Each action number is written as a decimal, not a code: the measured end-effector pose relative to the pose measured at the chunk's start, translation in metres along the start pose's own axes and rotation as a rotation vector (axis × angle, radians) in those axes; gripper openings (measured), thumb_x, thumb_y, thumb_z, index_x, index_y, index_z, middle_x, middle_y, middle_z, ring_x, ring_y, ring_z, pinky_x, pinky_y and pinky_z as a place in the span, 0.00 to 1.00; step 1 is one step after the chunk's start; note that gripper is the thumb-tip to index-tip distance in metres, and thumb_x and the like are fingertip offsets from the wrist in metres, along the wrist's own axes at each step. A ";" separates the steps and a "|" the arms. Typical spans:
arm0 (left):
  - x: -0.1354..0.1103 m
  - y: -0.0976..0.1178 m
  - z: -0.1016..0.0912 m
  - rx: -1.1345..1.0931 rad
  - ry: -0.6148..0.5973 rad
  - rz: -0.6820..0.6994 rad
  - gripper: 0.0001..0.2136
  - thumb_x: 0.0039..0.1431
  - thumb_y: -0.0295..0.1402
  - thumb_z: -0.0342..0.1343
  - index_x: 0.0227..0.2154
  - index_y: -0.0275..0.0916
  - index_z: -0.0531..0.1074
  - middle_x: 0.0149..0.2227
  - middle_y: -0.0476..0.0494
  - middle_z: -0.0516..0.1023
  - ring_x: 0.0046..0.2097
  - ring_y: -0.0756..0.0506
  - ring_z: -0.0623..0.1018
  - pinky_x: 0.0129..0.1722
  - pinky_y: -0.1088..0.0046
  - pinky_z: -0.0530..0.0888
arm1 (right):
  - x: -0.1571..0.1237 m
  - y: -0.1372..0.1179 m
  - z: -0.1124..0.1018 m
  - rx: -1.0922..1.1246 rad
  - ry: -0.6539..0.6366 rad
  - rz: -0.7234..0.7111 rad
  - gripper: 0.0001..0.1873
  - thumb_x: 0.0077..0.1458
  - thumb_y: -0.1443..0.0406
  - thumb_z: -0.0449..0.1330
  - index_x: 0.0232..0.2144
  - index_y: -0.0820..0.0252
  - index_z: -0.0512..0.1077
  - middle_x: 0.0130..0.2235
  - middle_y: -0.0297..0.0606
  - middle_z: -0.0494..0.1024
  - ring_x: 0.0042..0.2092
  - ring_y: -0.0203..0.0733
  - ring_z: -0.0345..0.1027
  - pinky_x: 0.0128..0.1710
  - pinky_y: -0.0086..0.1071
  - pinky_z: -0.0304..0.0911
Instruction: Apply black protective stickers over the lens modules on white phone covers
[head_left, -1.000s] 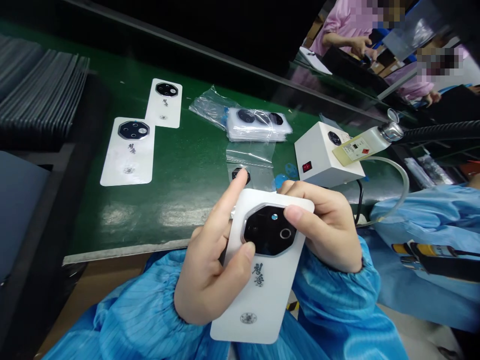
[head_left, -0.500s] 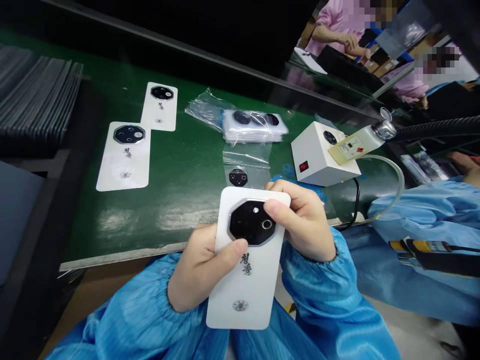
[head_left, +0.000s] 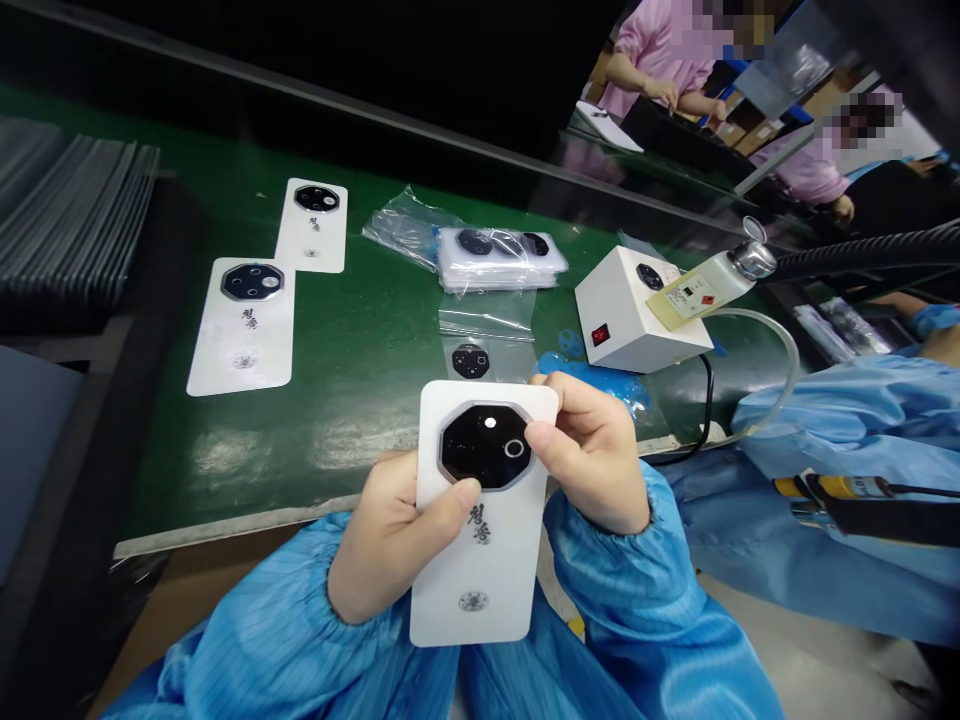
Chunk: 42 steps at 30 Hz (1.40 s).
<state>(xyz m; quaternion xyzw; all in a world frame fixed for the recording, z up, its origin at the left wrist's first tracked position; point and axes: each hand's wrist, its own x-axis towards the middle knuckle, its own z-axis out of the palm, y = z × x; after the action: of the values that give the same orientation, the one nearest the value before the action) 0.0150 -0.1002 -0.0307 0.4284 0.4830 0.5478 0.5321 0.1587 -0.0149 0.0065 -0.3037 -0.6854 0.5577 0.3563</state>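
Observation:
Both hands grip a white phone back cover (head_left: 450, 570) with a black octagonal camera lens plate (head_left: 484, 455) in its upper part and dark lettering below. My left hand (head_left: 397, 535) is closed on its left side, the thumb at the lower edge of the lens plate. My right hand (head_left: 592, 450) pinches the upper right edge, its thumb tip at the plate's right rim; the fingers behind the cover are hidden. Just beyond the cover, a loose black lens plate (head_left: 470, 361) lies in a clear plastic bag (head_left: 487, 322) on the green bench.
Two more white back covers (head_left: 238, 350) (head_left: 311, 245) lie at left. A stack of lens plates in clear film (head_left: 502, 265) sits behind. At right stand a white box with a red switch (head_left: 637, 315) and a pump bottle (head_left: 705, 285). Co-workers are beyond; a blue sleeve (head_left: 847, 410) is close on the right.
My right thumb has slid off the lens plate's face to its right rim. The cover has shifted slightly left in view, and the whole view has shifted a little.

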 end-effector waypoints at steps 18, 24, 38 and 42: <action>0.003 0.007 0.004 0.145 0.113 0.116 0.12 0.53 0.31 0.53 0.16 0.38 0.64 0.14 0.52 0.65 0.17 0.53 0.65 0.14 0.81 0.62 | -0.011 0.001 0.008 -0.088 -0.068 0.048 0.04 0.49 0.64 0.59 0.28 0.59 0.70 0.25 0.33 0.69 0.25 0.33 0.60 0.21 0.26 0.60; 0.010 0.011 0.006 0.187 0.131 0.114 0.11 0.50 0.30 0.53 0.15 0.38 0.64 0.12 0.53 0.65 0.16 0.52 0.65 0.14 0.81 0.62 | -0.007 0.002 0.008 -0.045 -0.066 0.043 0.00 0.49 0.68 0.58 0.27 0.59 0.69 0.25 0.30 0.68 0.26 0.30 0.60 0.22 0.23 0.59; 0.016 0.002 0.003 -0.024 0.054 -0.043 0.09 0.53 0.33 0.54 0.20 0.38 0.67 0.16 0.52 0.67 0.19 0.52 0.68 0.16 0.80 0.64 | -0.002 0.011 0.004 -0.010 -0.071 0.061 0.01 0.51 0.67 0.58 0.29 0.59 0.70 0.26 0.31 0.68 0.26 0.31 0.60 0.23 0.24 0.58; 0.016 -0.003 0.003 -0.158 0.021 -0.068 0.10 0.55 0.35 0.55 0.20 0.37 0.68 0.16 0.52 0.69 0.19 0.51 0.69 0.16 0.80 0.65 | -0.001 0.013 0.000 0.007 -0.111 0.066 0.04 0.55 0.64 0.57 0.32 0.58 0.71 0.27 0.32 0.69 0.27 0.32 0.60 0.23 0.25 0.57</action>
<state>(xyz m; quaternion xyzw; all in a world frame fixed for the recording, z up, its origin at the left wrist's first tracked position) 0.0174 -0.0841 -0.0337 0.3626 0.4581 0.5704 0.5773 0.1594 -0.0132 -0.0065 -0.2936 -0.6918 0.5873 0.3004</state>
